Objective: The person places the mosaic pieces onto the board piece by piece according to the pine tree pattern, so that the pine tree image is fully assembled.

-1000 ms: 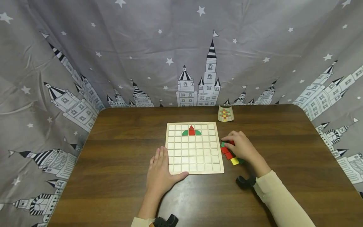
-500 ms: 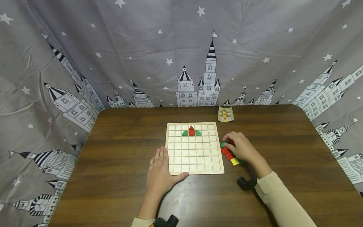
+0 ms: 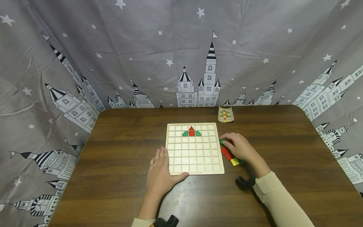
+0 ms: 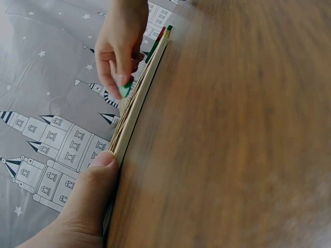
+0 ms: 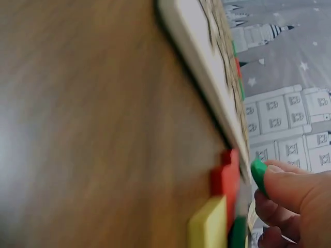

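Observation:
Between thumb and fingers, my right hand [image 3: 238,146] pinches a green tile [image 5: 258,173] just off the right edge of the wooden grid board [image 3: 188,154]. My left hand [image 3: 161,173] rests at the board's lower left corner, fingers straight along its left side and thumb on the front edge. On the board, a red triangle [image 3: 191,128] sits above a red square [image 3: 191,133], flanked by two green quarter-round tiles [image 3: 185,134]. Red tiles [image 3: 226,153], a yellow tile [image 3: 234,162] and a partly hidden green one [image 3: 241,161] lie beneath and beside my right hand.
A small curved card [image 3: 226,114] with a coloured grid pattern stands near the back edge of the wooden table [image 3: 127,135]. Behind the table hangs a grey curtain [image 3: 147,47] printed with castles and stars. Black straps with mounts sit on both wrists.
My right hand has lifted the green tile from the pile and shifted slightly left toward the board. The left hand and the tiles on the board stay in place.

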The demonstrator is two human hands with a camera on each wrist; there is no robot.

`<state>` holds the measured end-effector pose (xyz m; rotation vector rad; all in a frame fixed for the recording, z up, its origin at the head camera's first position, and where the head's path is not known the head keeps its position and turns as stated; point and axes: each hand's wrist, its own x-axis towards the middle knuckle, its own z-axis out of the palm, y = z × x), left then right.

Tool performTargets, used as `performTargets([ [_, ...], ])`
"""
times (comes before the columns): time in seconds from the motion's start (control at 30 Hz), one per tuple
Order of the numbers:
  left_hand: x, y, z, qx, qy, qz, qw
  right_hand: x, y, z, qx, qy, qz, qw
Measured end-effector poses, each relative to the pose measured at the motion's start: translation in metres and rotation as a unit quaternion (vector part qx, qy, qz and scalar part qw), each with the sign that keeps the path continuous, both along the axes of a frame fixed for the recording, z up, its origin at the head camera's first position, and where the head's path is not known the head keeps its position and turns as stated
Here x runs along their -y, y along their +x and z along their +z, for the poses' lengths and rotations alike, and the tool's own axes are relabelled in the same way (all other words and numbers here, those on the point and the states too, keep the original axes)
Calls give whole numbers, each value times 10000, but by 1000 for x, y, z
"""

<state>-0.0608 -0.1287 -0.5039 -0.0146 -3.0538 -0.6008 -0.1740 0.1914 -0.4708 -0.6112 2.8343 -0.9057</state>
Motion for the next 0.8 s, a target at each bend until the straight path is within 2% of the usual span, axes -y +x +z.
performTargets([
  [0.23, 0, 1, -1, 18, -17, -4, 10000, 28, -2, 10, 365, -591, -256, 9973],
  [0.43, 0, 1, 0, 50, 5, 27, 10000, 61, -4, 9, 521, -1022, -470, 9923],
  [0.63, 0, 1, 1, 5, -20, 29, 10000, 99, -4, 5, 346, -1042, -354, 9933],
  [0.8, 0, 1, 2, 4, -32, 18, 10000, 125, -3, 4, 441, -1038, -250, 9933],
])
